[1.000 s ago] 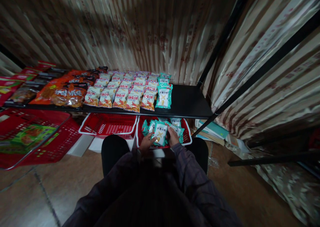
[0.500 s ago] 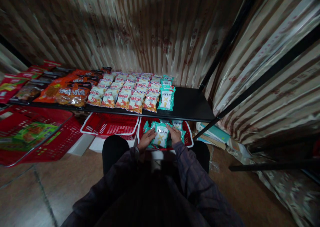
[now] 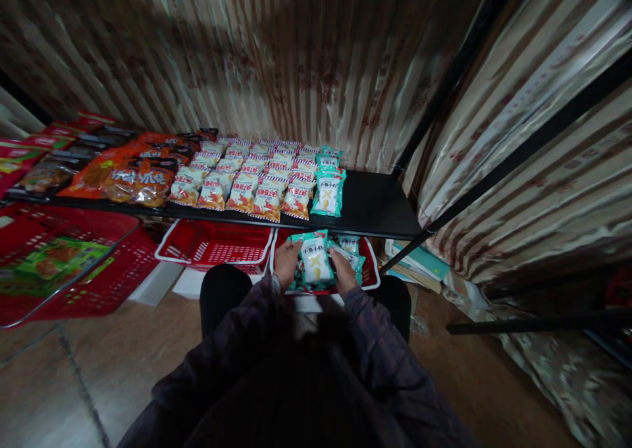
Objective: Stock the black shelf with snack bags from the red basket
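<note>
Over a red basket with a white rim [image 3: 374,278], my left hand [image 3: 287,262] is closed on the left side of a teal and white snack bag [image 3: 316,261]. My right hand [image 3: 344,270] is at the right, its fingers on another teal bag [image 3: 351,258] lying in the basket. More teal bags lie beneath and around. On the black shelf [image 3: 378,204] above, a short row of teal bags [image 3: 328,194] sits right of several rows of white and orange snack bags [image 3: 269,197].
Orange bags [image 3: 141,178] and red bags [image 3: 20,161] fill the shelf's left part. Below stand another red basket [image 3: 222,242] and a larger red basket [image 3: 118,263] at far left. A black post [image 3: 459,204] slants at the right, beside flat cartons [image 3: 419,261].
The held teal bag has risen and tilted slightly, with my left hand on it. My right hand has come away from that bag's edge. The view has shifted slightly.
</note>
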Available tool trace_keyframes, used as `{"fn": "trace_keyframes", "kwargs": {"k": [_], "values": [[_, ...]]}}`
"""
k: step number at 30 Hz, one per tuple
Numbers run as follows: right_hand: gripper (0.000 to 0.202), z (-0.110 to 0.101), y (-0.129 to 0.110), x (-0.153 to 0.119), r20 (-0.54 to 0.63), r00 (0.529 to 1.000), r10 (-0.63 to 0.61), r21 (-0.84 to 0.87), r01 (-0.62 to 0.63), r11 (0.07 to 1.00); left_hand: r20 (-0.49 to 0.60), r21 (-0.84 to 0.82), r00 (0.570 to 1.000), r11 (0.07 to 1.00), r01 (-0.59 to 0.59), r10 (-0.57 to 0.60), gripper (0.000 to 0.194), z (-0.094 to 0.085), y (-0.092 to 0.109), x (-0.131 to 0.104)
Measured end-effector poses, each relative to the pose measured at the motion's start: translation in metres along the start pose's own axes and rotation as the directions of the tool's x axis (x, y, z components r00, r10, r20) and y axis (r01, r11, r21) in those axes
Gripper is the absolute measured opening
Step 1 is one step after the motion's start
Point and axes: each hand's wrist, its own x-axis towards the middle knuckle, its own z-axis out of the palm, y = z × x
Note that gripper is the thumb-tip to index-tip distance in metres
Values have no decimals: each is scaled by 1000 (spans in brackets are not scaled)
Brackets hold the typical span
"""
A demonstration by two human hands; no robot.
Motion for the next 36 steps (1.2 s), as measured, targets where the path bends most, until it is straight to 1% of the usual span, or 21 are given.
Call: {"fn": "trace_keyframes", "kwargs": {"k": [3, 6, 9, 14, 18, 21, 23, 25, 27, 28, 30, 32, 36], "values": [[40, -1, 8, -15, 9, 996, 88, 58, -88, 994, -68, -32, 997, 999, -25, 23, 34, 3, 8, 4], [40, -2, 14, -24, -32, 987, 155, 205, -145, 968, -103, -42, 994, 998, -44, 40, 35, 4, 12, 6], [37, 0, 14, -27, -88, 980, 176, 299, -143, 944, -115, -48, 992, 997, -59, 53, 37, 5, 14, 4], [40, 5, 8, -34, -101, 977, 185, 331, -142, 933, -128, -47, 990, 997, -63, 57, 40, 7, 17, 1], [43, 10, 2, -40, -109, 978, 177, 354, -128, 926, -120, -57, 992, 997, -42, 35, 39, 6, 18, -1], [44, 11, -2, -41, -128, 977, 169, 366, -112, 924, -41, -66, 999, 997, 33, -36, 33, 5, 20, -5], [44, 11, -4, -40, -155, 975, 160, 368, -93, 925, 73, -52, 992, 993, 107, -103, 32, 5, 21, -11], [44, 11, -7, -39, -183, 972, 146, 355, -73, 932, 191, -32, 971, 988, 152, -143, 38, 6, 22, -20], [43, 11, -11, -39, -199, 970, 137, 338, -63, 939, 293, -32, 945, 986, 163, -147, 49, 8, 23, -28], [43, 11, -13, -39, -203, 970, 134, 332, -61, 941, 327, -30, 934, 986, 165, -146, 55, 8, 23, -32], [44, 11, -16, -40, -215, 969, 126, 332, -49, 942, 371, -16, 915, 985, 174, -156, 66, 10, 23, -37], [45, 11, -18, -41, -227, 968, 109, 340, -26, 940, 384, -1, 907, 982, 188, -173, 73, 10, 21, -38], [47, 12, -19, -44, -219, 969, 111, 377, -21, 926, 365, 13, 913, 982, 190, -181, 76, 9, 15, -34]]}}
